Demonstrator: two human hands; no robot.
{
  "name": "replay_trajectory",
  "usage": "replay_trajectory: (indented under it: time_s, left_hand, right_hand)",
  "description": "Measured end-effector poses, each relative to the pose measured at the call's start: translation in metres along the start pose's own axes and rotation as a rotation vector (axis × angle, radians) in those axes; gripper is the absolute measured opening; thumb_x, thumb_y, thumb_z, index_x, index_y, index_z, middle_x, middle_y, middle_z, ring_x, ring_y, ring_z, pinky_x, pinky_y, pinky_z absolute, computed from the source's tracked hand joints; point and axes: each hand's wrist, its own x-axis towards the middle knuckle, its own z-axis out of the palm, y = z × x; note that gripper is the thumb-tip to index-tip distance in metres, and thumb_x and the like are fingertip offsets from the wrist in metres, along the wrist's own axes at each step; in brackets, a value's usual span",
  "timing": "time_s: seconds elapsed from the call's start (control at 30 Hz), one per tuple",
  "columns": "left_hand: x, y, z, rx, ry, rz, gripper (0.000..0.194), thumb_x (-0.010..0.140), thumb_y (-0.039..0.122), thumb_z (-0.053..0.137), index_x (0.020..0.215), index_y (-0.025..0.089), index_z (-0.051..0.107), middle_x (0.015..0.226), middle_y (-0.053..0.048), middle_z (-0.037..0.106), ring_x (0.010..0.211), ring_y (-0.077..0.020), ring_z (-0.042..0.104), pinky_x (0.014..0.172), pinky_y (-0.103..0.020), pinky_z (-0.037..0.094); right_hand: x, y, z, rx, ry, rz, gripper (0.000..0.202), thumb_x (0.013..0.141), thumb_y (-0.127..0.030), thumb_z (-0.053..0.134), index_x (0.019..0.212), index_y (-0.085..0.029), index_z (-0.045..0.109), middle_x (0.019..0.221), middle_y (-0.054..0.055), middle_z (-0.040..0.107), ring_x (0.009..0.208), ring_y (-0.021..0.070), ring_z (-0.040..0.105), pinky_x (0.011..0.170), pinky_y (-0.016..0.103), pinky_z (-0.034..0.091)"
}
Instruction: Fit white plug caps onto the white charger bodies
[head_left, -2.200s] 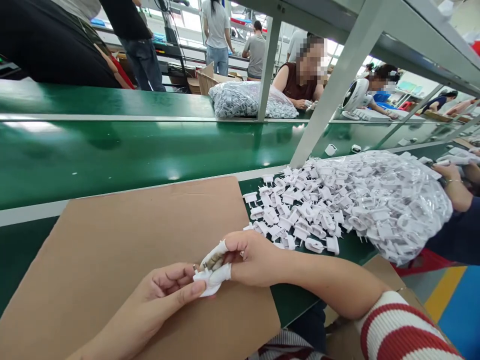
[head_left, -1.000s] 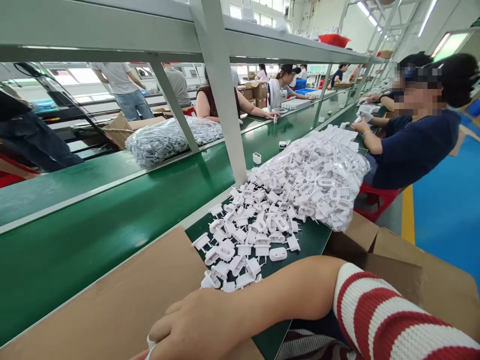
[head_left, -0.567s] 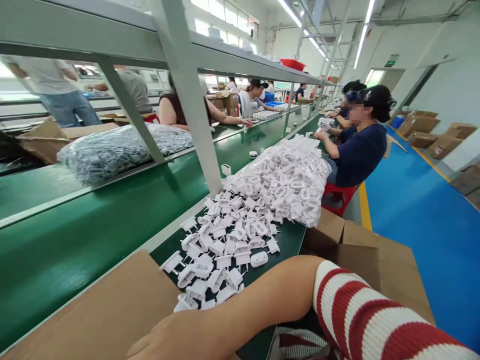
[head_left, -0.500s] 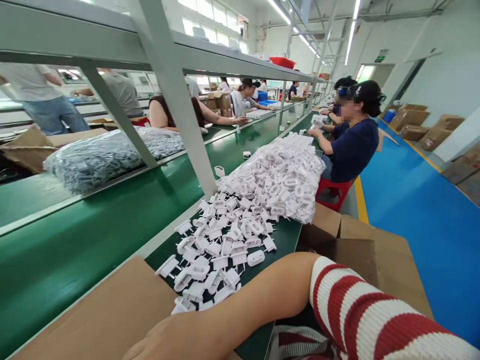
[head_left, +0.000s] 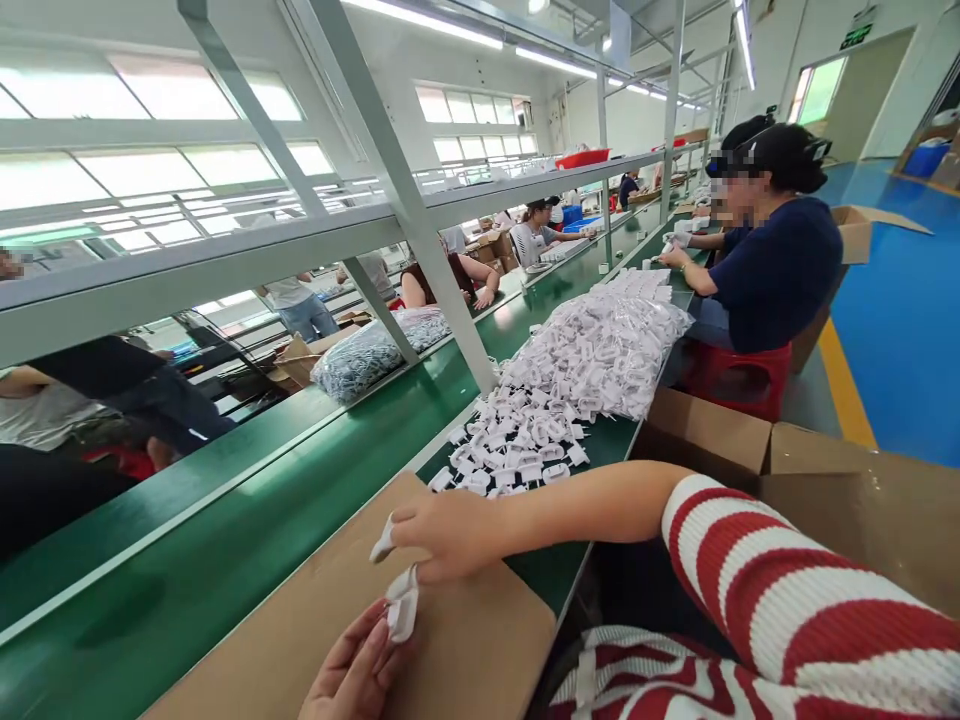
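Head | white piece (head_left: 403, 616) — held in left fingers (head_left: 364, 652) | right fingers (head_left: 412, 530) beside

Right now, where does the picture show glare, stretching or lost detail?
Head view: upper-left windows nearly washed out; head view: pale reflections on the green surface; head view: striped sleeve seemingly stretched at lower right; head view: pile of white parts losing detail at its far end.

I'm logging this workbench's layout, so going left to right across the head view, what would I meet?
Left hand holding a white part, right hand, clear bag of white pieces, red stool, blue floor.
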Motion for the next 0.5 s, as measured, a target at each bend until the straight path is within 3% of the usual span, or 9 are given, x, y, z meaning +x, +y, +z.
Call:
replay_trajectory:
  time_s: [0.1,0.17,0.23,0.33,0.4,0.5]
  left_hand:
    - [-0.014,0.003,0.009,0.023,-0.105,0.014,0.056,0.062,0.032,0.097,0.111,0.016,0.074,0.128,-0.009,0.073,0.107,-0.0243,0.073,0.083,-0.023,0.066]
    - [-0.018,0.005,0.009,0.021,-0.118,0.004,0.051,0.064,0.032,0.096,0.108,0.017,0.076,0.130,-0.008,0.072,0.105,-0.0231,0.073,0.081,-0.022,0.066]
    - [-0.017,0.004,0.007,0.021,-0.130,-0.004,0.045,0.066,0.031,0.094,0.106,0.019,0.077,0.132,-0.008,0.071,0.103,-0.0234,0.074,0.080,-0.023,0.067]
    - [-0.009,0.001,0.001,0.046,-0.164,-0.001,0.041,0.070,0.032,0.092,0.107,0.020,0.077,0.135,-0.007,0.070,0.106,-0.0243,0.073,0.081,-0.023,0.067]
    - [-0.004,-0.001,-0.002,0.055,-0.177,-0.010,0.046,0.069,0.034,0.094,0.109,0.021,0.077,0.137,-0.007,0.069,0.109,-0.0246,0.072,0.081,-0.022,0.067]
    - [-0.002,0.001,-0.003,0.045,-0.170,-0.044,0.061,0.058,0.041,0.100,0.110,0.020,0.076,0.141,-0.006,0.066,0.111,-0.0256,0.071,0.080,-0.023,0.068]
  right_hand:
    - [-0.034,0.002,-0.022,-0.069,0.107,0.100,0.040,0.099,-0.041,0.059,0.129,-0.015,0.064,0.118,0.012,0.067,0.112,0.0234,0.064,0.092,0.034,0.053]
    - [-0.070,0.012,-0.033,-0.219,0.201,0.197,0.035,0.096,-0.036,0.061,0.124,-0.014,0.065,0.117,0.013,0.067,0.112,0.0252,0.063,0.098,0.039,0.053]
    - [-0.113,0.029,-0.039,-0.380,0.441,0.399,0.038,0.087,-0.027,0.067,0.124,-0.019,0.064,0.123,0.011,0.066,0.120,0.0252,0.059,0.105,0.039,0.050]
    - [-0.180,0.058,-0.043,-0.494,0.698,0.687,0.045,0.081,-0.022,0.065,0.125,-0.015,0.061,0.140,0.021,0.053,0.142,0.0394,0.039,0.119,0.061,0.034]
    - [-0.218,0.075,-0.047,-0.564,0.863,0.875,0.042,0.081,-0.022,0.062,0.122,-0.014,0.060,0.139,0.024,0.048,0.145,0.0465,0.028,0.118,0.073,0.022]
    - [-0.258,0.093,-0.058,-0.620,1.009,1.048,0.042,0.080,-0.021,0.059,0.122,-0.016,0.061,0.131,0.021,0.049,0.136,0.0447,0.038,0.113,0.070,0.031]
